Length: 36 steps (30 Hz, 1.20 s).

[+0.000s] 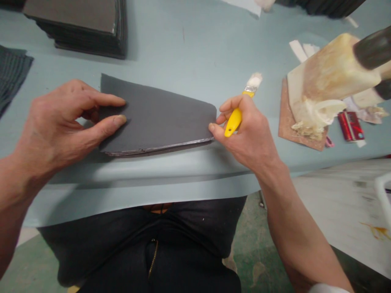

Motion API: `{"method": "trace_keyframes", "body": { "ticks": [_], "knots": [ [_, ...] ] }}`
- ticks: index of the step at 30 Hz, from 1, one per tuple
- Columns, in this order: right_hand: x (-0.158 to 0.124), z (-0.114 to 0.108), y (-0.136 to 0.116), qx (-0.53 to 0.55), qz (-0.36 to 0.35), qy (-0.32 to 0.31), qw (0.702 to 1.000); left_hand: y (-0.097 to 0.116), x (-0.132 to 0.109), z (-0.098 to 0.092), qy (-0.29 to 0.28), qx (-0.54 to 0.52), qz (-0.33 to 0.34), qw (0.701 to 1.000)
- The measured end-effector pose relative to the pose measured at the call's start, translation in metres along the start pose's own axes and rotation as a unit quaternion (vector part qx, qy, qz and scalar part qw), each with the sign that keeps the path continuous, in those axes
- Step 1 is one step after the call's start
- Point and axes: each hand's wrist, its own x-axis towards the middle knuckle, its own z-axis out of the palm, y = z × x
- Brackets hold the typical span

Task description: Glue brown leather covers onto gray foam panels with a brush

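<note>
A thin stack of dark grey sheets (pixel 161 118), wide at the left and narrowing to rounded corners at the right, lies in front of me with whitish streaks along its near edge. My left hand (pixel 67 116) grips the wide end, thumb and index finger on the top sheet, the other fingers partly hidden at the left edge. My right hand (pixel 247 128) is closed round a yellow-handled brush (pixel 234 121), whose pale bristles point away from me. The right thumb and fingertips also touch the narrow end of the stack.
A tall pile of dark pieces (pixel 82 20) stands at the back left, more dark pieces (pixel 14 73) at the left edge. On the right, a glue-smeared cream container (pixel 330 69) with a dark top leans over a brown board (pixel 284 114). Beside it lies a red can-like object (pixel 351 126).
</note>
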Motion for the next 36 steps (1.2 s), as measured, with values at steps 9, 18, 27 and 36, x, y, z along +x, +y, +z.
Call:
{"method": "trace_keyframes", "body": {
  "ticks": [9,18,27,36],
  "knots": [
    [-0.0017,0.0037,0.0033,0.019,0.01,0.002,1.0,0.0021,-0.001,-0.0016,-0.008,0.012,-0.001,1.0],
    [-0.0024,0.0041,0.0031,0.022,0.02,0.007,1.0,0.0063,-0.0015,-0.0028,-0.025,-0.002,-0.036,0.999],
    [-0.0028,0.0041,0.0064,0.008,0.008,0.007,1.0,0.0046,-0.001,-0.0016,-0.023,0.001,-0.032,0.999],
    [-0.0032,0.0038,0.0084,0.007,0.012,0.003,1.0,0.0044,-0.0019,-0.0026,-0.009,-0.004,-0.024,1.0]
  ]
}}
